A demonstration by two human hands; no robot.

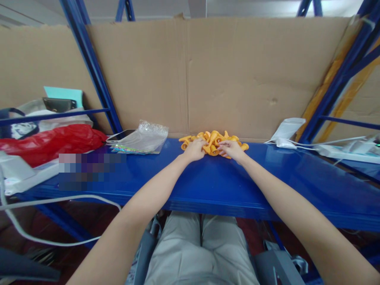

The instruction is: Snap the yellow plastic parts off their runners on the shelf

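Blue desk [219, 186] in a metal frame, backed by a tall sheet of brown cardboard [142, 79] with a vertical crease near its middle. Desk surface glossy. A loose pile of orange-yellow pieces [212, 138] lies on the far part of the desk, close to the foot of the cardboard. Pieces look smooth and slightly shiny, with curved stems and flared, cup-like ends; some show dark round hollows. They overlap in a low, wide heap; count not readable, as the hands cover part of it.

Position relative to hands: the heap lies between and just beyond the two hands, reaching a little past each on its outer side. Left hand [195, 150] is at the left front of the heap, palm down, fingers curled in among the pieces; fingertips hidden, so cannot tell whether it grips one. Right hand [233, 150] is at the right front, fingers bent and partly spread against the pieces; cannot tell whether one is pinched.

Left of the heap: a clear plastic packet [148, 138], then a red plastic bag [59, 138]. Right, well apart: a white device [289, 128] beside white cable
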